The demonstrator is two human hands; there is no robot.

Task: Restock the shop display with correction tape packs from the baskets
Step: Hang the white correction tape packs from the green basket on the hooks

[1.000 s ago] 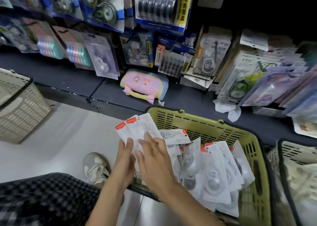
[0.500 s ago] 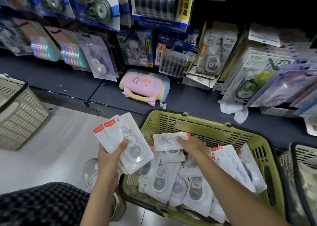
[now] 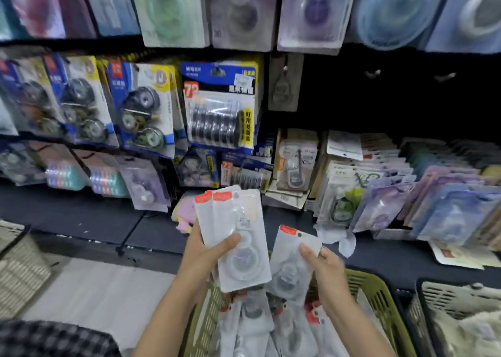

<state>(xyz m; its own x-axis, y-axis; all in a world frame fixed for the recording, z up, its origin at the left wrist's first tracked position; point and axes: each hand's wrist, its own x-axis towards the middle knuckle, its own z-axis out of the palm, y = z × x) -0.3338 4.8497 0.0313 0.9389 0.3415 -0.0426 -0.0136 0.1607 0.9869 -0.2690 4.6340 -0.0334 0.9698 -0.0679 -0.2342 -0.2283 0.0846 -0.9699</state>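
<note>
My left hand point(image 3: 207, 251) grips a small stack of white correction tape packs point(image 3: 238, 237) with red top tabs, thumb across the front, raised above the green basket point(image 3: 379, 299). To its right, my right hand point(image 3: 324, 268) pinches a single white correction tape pack point(image 3: 291, 259) by its right edge, upright. More white packs point(image 3: 260, 327) lie piled in the green basket below both hands. The shop display point(image 3: 217, 112) of hanging packs fills the wall ahead.
A dark shelf point(image 3: 81, 215) runs under the hanging packs, with a pink pouch point(image 3: 184, 215) behind the held stack. Rows of boxed packs point(image 3: 406, 194) stand at right. A beige basket point(image 3: 19, 270) sits at left, a dark-rimmed basket point(image 3: 461, 316) at right.
The view has tilted up toward the display. My right hand has lifted one pack out of the green basket and now holds it beside the stack, which my left hand has raised.
</note>
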